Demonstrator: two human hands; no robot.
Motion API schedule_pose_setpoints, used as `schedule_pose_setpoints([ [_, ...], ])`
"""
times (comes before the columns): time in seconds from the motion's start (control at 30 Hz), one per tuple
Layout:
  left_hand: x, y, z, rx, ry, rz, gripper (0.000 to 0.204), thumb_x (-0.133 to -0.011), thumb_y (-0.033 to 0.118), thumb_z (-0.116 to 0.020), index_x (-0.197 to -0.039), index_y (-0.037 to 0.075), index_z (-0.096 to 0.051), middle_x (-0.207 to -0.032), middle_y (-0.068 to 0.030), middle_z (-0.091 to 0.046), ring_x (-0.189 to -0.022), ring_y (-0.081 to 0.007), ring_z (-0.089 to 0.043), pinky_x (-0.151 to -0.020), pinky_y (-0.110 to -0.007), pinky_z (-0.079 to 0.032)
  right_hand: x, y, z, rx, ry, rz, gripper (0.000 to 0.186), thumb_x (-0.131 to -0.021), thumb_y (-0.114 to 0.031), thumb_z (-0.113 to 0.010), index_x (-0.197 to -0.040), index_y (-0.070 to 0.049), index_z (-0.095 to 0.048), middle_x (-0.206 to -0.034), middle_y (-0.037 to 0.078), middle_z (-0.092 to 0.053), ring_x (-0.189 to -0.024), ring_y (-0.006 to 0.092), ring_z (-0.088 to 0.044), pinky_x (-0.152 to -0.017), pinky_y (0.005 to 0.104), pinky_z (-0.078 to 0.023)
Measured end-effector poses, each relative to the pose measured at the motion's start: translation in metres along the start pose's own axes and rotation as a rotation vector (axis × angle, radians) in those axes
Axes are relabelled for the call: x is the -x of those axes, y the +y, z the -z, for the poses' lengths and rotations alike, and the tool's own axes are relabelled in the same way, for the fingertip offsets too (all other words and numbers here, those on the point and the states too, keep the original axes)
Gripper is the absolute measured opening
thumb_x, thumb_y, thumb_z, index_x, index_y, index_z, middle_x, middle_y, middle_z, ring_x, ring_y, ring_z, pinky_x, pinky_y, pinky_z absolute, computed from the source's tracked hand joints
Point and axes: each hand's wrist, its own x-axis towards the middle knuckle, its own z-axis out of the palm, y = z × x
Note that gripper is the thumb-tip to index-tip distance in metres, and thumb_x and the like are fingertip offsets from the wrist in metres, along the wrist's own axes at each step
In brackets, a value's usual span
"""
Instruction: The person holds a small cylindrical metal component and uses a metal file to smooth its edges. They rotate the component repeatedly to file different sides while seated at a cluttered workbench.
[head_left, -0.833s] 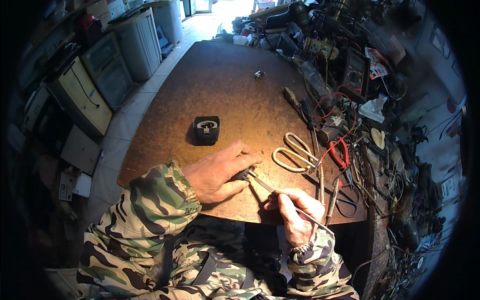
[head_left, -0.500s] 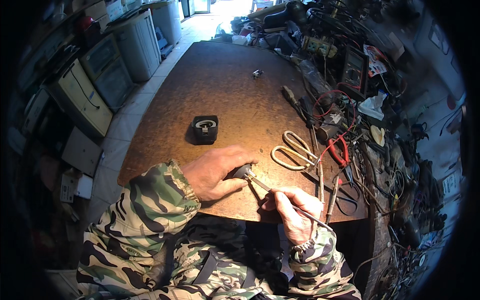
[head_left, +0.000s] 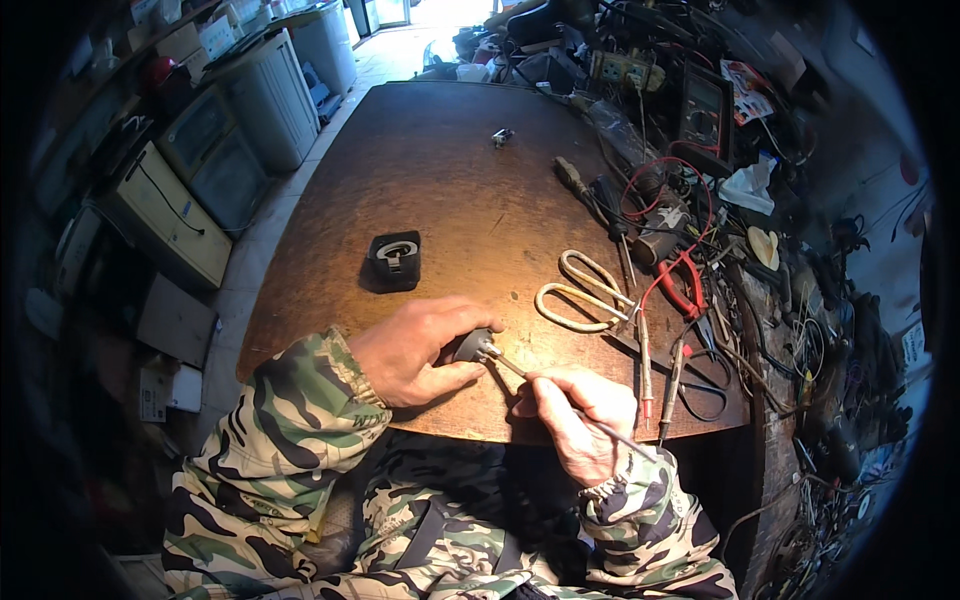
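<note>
Nearest to the body, above a camouflage sleeve [head_left: 640,525], a thin metal tool [head_left: 632,442] is pinched between the thumb and the bent fingers of the right hand [head_left: 580,410], and its tip is pointed up and to the left. Just beyond, a dark round part [head_left: 470,347] is gripped at the near edge of the wooden table [head_left: 450,200], between the thumb and the forefinger of the left hand [head_left: 408,352]; how its other fingers are placed cannot be told, because they are hidden. The tip is brought to the pale metal end of this part (whether it is really touched cannot be seen with certainty). If the tool is pushed too hard, it could be slipped off the small metal and driven toward the left thumb, which is very near to its line. The part could also be turned in the grip, since its surface is round and only a pinch is seen. To the right, test probes [head_left: 645,375] and pale-handled scissors [head_left: 583,292] are laid near the right hand, and could be knocked by a sudden slip. Farther away, a black square housing [head_left: 394,262] is placed, and a small metal piece [head_left: 502,138] is left well beyond it.
</note>
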Motion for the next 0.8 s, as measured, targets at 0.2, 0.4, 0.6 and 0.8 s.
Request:
schedule_pose_setpoints([
  [0.2, 0.004, 0.004, 0.003, -0.015, -0.006, 0.045, 0.051, -0.090, 0.010, -0.084, -0.136, -0.003, -0.065, -0.124, -0.0210, -0.070, -0.113, -0.0364, -0.072, -0.097, -0.043, -0.059, 0.002, 0.003, 0.001, 0.042, 0.027, 0.223, 0.013, -0.106, -0.002, -0.069, -0.110, 0.006, -0.078, -0.093, 0.014, -0.081, -0.082, 0.0194, -0.081, -0.075, 0.0316, -0.066],
  [0.4, 0.003, 0.000, -0.001, 0.004, -0.008, 0.001, 0.050, -0.090, 0.009, -0.084, -0.135, -0.004, -0.066, -0.125, -0.0211, -0.070, -0.114, -0.0363, -0.072, -0.098, -0.043, -0.059, 0.010, 0.007, 0.003, -0.064, 0.029, 0.138, 0.013, -0.105, 0.001, -0.068, -0.111, 0.007, -0.078, -0.093, 0.016, -0.080, -0.082, 0.0213, -0.081, -0.075, 0.0326, -0.067],
  [0.6, 0.003, 0.006, 0.003, 0.035, -0.022, 0.068, 0.050, -0.089, 0.007, -0.084, -0.135, -0.003, -0.066, -0.125, -0.0213, -0.071, -0.114, -0.0362, -0.072, -0.098, -0.043, -0.058, -0.005, 0.007, 0.001, 0.063, -0.008, 0.223, 0.012, -0.105, -0.001, -0.070, -0.109, 0.006, -0.078, -0.090, 0.013, -0.081, -0.081, 0.0197, -0.080, -0.074, 0.0314, -0.065],
  [0.8, 0.004, 0.002, -0.001, 0.032, -0.015, 0.045, 0.049, -0.091, 0.008, -0.085, -0.135, -0.003, -0.066, -0.125, -0.0212, -0.071, -0.115, -0.0359, -0.072, -0.099, -0.042, -0.058, -0.002, 0.009, 0.007, 0.093, 0.014, 0.280, 0.010, -0.104, -0.002, -0.071, -0.107, 0.004, -0.079, -0.087, 0.012, -0.081, -0.076, 0.0181, -0.078, -0.070, 0.0309, -0.062],
])
